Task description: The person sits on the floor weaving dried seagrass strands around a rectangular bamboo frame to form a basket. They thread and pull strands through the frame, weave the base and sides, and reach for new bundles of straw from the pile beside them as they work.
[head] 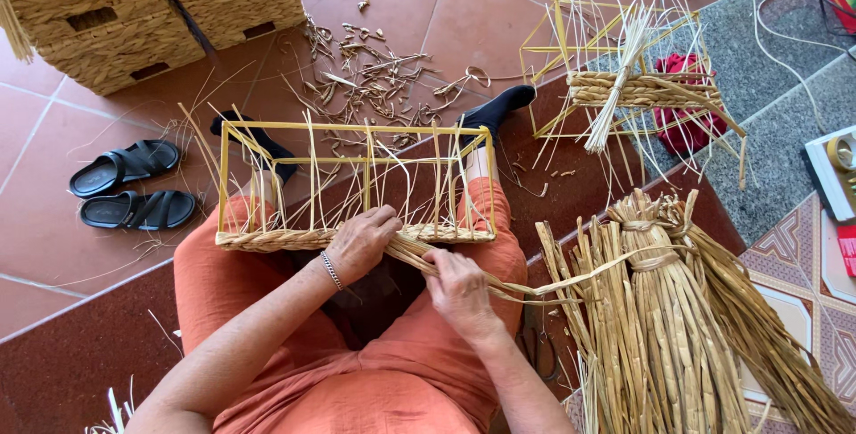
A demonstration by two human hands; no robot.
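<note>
Head view is showing you sitting with the yellow basket frame [355,180] lying across your knees. Your left hand [364,240] is pressing closed on the woven rim [267,240], and your right hand [459,282] is gripping the straw strand [571,284] running toward the straw bundles [678,327].
</note>
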